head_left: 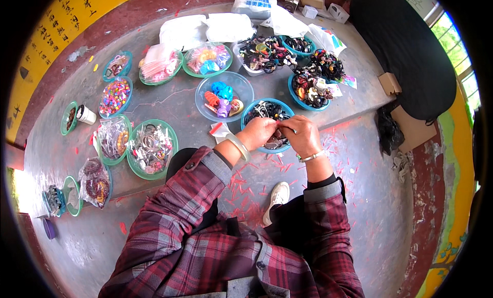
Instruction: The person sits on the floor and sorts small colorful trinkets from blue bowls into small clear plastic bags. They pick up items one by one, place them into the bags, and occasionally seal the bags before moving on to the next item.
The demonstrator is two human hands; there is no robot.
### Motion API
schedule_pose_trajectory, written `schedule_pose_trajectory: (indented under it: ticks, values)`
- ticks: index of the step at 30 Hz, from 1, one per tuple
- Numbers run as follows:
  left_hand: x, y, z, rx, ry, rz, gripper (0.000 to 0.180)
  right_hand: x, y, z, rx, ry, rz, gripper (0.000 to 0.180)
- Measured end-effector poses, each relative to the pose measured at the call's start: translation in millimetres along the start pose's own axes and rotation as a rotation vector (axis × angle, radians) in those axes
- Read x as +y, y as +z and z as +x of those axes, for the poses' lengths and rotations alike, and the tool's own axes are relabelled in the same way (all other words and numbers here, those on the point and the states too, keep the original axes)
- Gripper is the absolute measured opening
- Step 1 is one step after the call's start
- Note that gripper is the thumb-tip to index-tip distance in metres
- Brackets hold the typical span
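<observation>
My left hand and my right hand meet fingertip to fingertip, both closed in a pinch. Between them shows a small reddish bit, too small to name. Directly beneath is a blue basket of black bands and dark brown pieces, partly hidden by my hands. By my left wrist, a small clear bag with a red top edge lies on the ledge. Just beyond stands a clear blue bowl holding blue, orange and purple bundles.
Baskets of black hair ties and mixed trinkets stand at the far right. Green baskets and bowls of beads line the left. White bags lie at the back. Red scraps litter the floor near my shoe.
</observation>
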State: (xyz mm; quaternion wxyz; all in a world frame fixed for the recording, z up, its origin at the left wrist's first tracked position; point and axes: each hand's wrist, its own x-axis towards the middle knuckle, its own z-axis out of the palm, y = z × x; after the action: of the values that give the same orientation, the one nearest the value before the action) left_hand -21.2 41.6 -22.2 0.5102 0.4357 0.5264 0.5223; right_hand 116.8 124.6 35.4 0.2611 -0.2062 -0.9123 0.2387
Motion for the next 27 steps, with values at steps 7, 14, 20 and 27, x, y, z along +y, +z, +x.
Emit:
schedule_pose_trajectory:
  ticks: [7,14,20,27]
  values:
    - [9,-2,-4,0.027,0.025,-0.28,0.028,7,-6,2,0.04,0.278,0.352,0.02]
    - [18,2,-8,-0.018,-0.005,-0.227,0.029,3,-9,3,0.107,-0.017,0.036,0.015]
    - [15,2,-7,-0.036,0.02,-0.265,0.03,-3,-10,5,0.12,-0.152,-0.051,0.015]
    - [25,0,-11,0.0,0.011,-0.34,0.031,1,-12,4,0.041,0.058,0.275,0.026]
